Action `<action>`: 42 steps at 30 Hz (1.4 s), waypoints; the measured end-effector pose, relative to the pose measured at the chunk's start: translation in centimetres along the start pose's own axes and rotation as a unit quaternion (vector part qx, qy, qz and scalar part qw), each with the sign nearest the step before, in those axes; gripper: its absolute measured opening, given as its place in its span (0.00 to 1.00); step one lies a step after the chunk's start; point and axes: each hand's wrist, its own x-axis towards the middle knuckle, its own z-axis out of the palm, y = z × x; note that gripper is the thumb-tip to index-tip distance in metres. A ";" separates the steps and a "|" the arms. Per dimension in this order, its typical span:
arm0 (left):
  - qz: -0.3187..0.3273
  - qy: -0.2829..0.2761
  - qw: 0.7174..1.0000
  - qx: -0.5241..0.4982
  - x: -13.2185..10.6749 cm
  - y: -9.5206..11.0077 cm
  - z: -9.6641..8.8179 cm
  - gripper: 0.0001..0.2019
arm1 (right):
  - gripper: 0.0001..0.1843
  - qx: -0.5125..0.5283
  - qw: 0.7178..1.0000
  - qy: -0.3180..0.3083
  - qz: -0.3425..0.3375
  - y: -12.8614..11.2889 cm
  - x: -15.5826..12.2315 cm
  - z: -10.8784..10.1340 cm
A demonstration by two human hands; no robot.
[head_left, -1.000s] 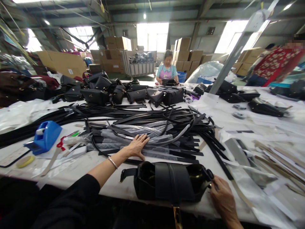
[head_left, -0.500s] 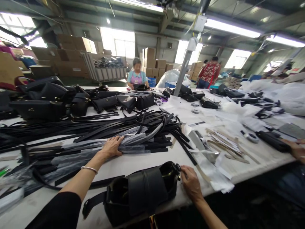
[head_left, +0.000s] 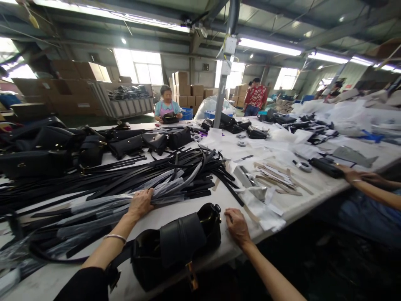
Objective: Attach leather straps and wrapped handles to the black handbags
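Observation:
A black handbag [head_left: 183, 238] lies in front of me at the table's near edge, its top gaping at both sides of a wide flap. A gold-coloured clasp [head_left: 191, 276] hangs from it over the edge. My left hand [head_left: 141, 205] is beyond the bag, its fingers curled on a clear-plastic-wrapped strap [head_left: 167, 188] in a heap of black straps [head_left: 125, 177]. Just right of the bag's end ring, my right hand [head_left: 237, 225] rests on the table, fingers curled in, apart from the bag; nothing shows in it.
Finished-looking black bags [head_left: 37, 144] crowd the left. A metal post [head_left: 221, 96] rises from the table. Paper strips [head_left: 275, 177] and tape rolls [head_left: 302, 166] lie to the right. A co-worker's hands [head_left: 351, 173] touch a black bag there; another person [head_left: 167, 106] sits across.
My right hand has let go of the ring at the bag's end and curled its fingers. My left hand's fingers have drawn in on the wrapped strap. The clasp now shows; the view has turned right.

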 end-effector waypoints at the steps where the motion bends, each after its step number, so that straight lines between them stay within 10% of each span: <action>1: 0.000 -0.001 1.000 0.004 -0.2 0.1 0.1 0.28 | 0.11 0.000 1.000 0.000 0.000 0.0 0.0 0.0; 6: 0.026 0.035 0.998 0.047 -3.1 -0.7 1.1 0.38 | 0.12 0.000 1.000 0.001 0.002 -0.3 0.1 -0.2; 15: 0.138 0.047 0.985 0.088 -10.8 -3.4 3.4 0.26 | 0.12 0.001 1.000 -0.009 0.011 -0.4 -0.1 -0.3; 29: 0.023 0.063 0.989 0.135 -2.2 -1.1 2.7 0.32 | 0.11 0.003 1.000 -0.007 0.023 -0.6 -0.1 -0.3; 42: -0.045 0.032 0.997 0.062 2.2 -3.0 2.2 0.30 | 0.12 -0.006 1.000 0.027 0.011 -1.1 0.2 -0.2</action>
